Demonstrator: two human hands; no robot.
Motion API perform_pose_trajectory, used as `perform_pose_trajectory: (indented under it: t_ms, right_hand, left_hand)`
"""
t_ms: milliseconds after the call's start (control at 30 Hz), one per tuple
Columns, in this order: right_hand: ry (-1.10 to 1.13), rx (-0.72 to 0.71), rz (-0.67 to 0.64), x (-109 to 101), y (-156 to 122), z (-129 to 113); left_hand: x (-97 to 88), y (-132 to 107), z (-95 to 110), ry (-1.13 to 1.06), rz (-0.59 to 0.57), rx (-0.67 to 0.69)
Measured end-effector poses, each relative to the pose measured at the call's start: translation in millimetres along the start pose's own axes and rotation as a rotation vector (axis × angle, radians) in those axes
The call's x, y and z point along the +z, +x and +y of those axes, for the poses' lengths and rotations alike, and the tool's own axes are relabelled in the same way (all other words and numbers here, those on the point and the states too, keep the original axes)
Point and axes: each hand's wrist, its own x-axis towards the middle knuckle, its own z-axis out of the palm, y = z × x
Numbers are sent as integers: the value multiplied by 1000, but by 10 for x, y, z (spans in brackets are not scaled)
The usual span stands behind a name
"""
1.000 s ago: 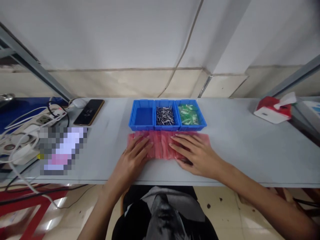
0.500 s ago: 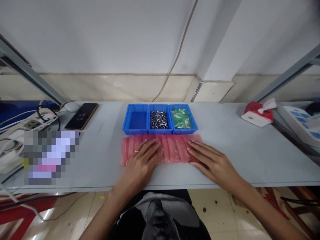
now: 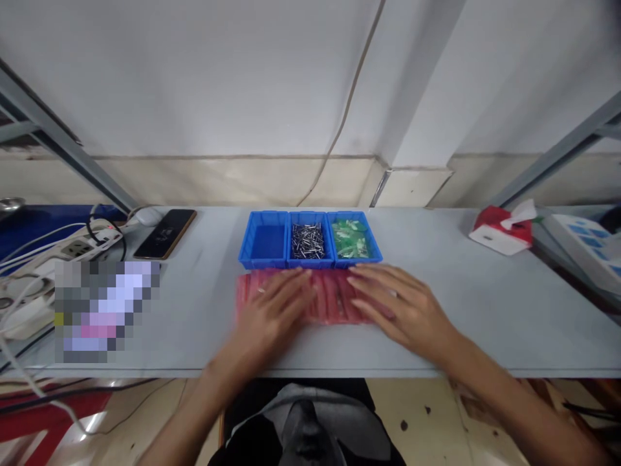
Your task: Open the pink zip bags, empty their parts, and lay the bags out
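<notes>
Closest to the wearer, a dark top with a grey collar [image 3: 305,421] sits at the bottom of the view, just behind the near edge of the pale grey tabletop [image 3: 485,330]. Both forearms reach forward from there. The left hand [image 3: 272,317] and the right hand [image 3: 402,314] lie palm down with fingers extended, the grip of each open and flat, pressing on the material rather than closing around it. Both are motion-blurred, and their fingertips point toward each other with a narrow gap between them.

Under both grips lies a bunched pink translucent plastic sheet [image 3: 330,298], ridged and flat on the tabletop; whether anything is inside it is hard to tell.

Just beyond the fingertips, touching or nearly touching the plastic's far edge, sits a blue three-compartment tray [image 3: 264,252]. Its middle compartment holds a heap of small metal pins [image 3: 307,241], and its right one holds small green packets [image 3: 349,238].

Well left of the left hand are a pixelated, unreadable object [image 3: 104,310], a power strip with white cables [image 3: 72,249] and a smartphone [image 3: 165,233]. Well right of the right hand are a red-and-white tissue box [image 3: 499,233] and a white device with blue keys [image 3: 582,249]. A plain white wall rises behind everything.
</notes>
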Motion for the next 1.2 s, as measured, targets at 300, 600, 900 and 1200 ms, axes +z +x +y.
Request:
perform_pose_trajectory:
  t_ms: [300, 600, 900, 1200]
  right_hand:
    - [48, 3, -555, 427, 1516, 350]
    - [-27, 24, -746, 792, 1645, 381]
    - [-39, 40, -754, 747, 1656, 399]
    - [-93, 112, -666, 881, 1619, 342]
  left_hand:
    - [-564, -446, -602, 130, -127, -148]
    - [-387, -803, -482, -103, -97, -282]
    - [-538, -433, -566, -30, 107, -189]
    - [-150, 670, -926, -59, -302, -76]
